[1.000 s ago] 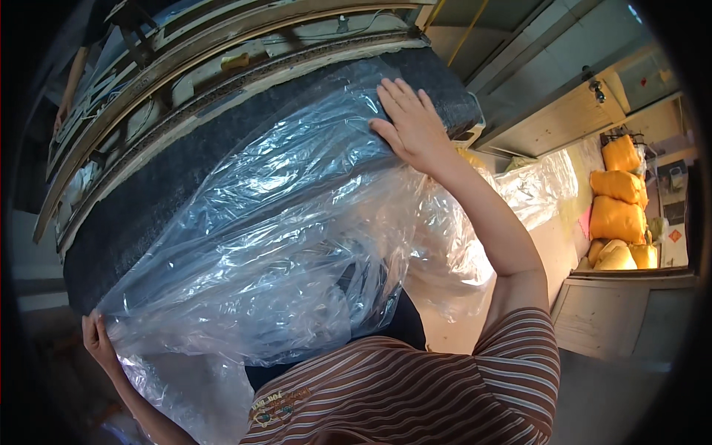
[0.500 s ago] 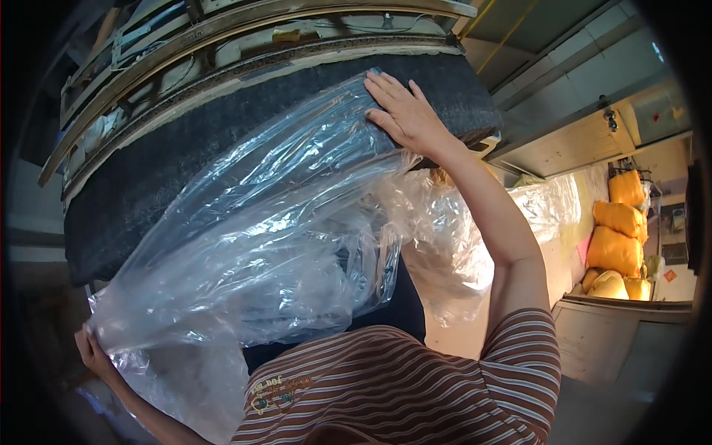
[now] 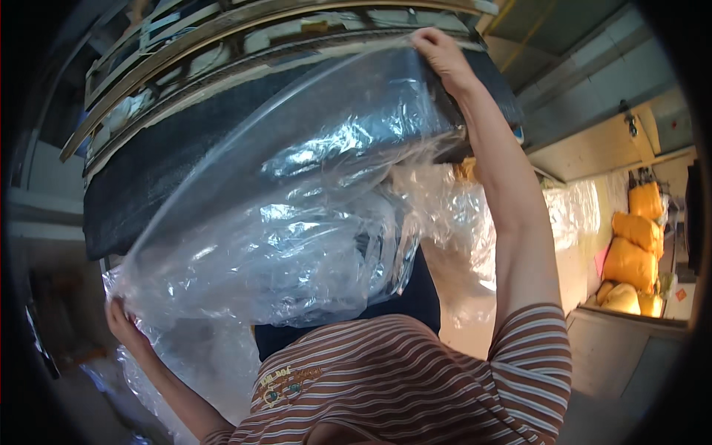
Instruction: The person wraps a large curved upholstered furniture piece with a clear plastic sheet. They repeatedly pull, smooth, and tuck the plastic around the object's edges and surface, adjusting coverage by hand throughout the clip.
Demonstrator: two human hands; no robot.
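A large sheet of clear plastic film (image 3: 319,170) stretches slantwise between my two hands, over a long dark padded bench top (image 3: 159,159) and down against my body. At the far right end of the bench, my right hand (image 3: 443,59) pinches the film's upper corner, lifted off the dark surface. Low at the left, my left hand (image 3: 124,320) grips the film's other edge, with the film bunched at the fingers. More crumpled film hangs below my left hand and gathers in glossy folds in front of my waist.
Wooden rails (image 3: 245,26) run along the bench's far side. Loose plastic film (image 3: 452,204) trails to the right of the bench across the light floor. Stuffed yellow sacks (image 3: 630,252) are piled at the far right, beside a pale wooden panel (image 3: 593,148).
My right hand lay open and flat on the film; now its fingers are closed on the film's corner, farther up and right. The film is lifted and pulled tauter. My left hand still grips its edge.
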